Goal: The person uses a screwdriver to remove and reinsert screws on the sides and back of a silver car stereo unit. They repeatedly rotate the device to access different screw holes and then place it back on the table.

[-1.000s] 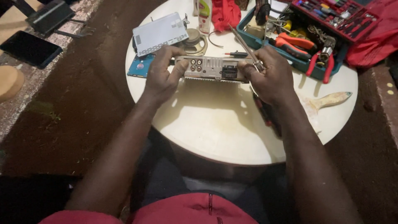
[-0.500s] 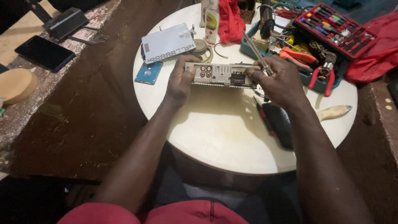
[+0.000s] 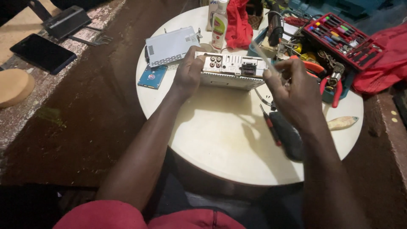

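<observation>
A silver car stereo unit (image 3: 232, 70) lies on the round white table (image 3: 220, 140), its rear sockets facing me. My left hand (image 3: 188, 75) grips its left end. My right hand (image 3: 292, 91) is at the unit's right end, fingers pinched around a thin clear-handled screwdriver (image 3: 259, 54) that slants up and to the left. The tool's tip is hidden behind my fingers.
A grey metal cover (image 3: 171, 46), a blue hard drive (image 3: 152, 76), a bottle (image 3: 219, 23) and red cloth (image 3: 238, 23) sit behind. A tool tray (image 3: 339, 91) with a red bit case (image 3: 341, 40) and pliers is at right. A black tool (image 3: 288, 135) and small red screwdriver (image 3: 270, 126) lie near my right wrist.
My right hand has lifted slightly off the unit's right end and tilted the screwdriver. The view has shifted, so the table sits more to the right. My left hand keeps its grip.
</observation>
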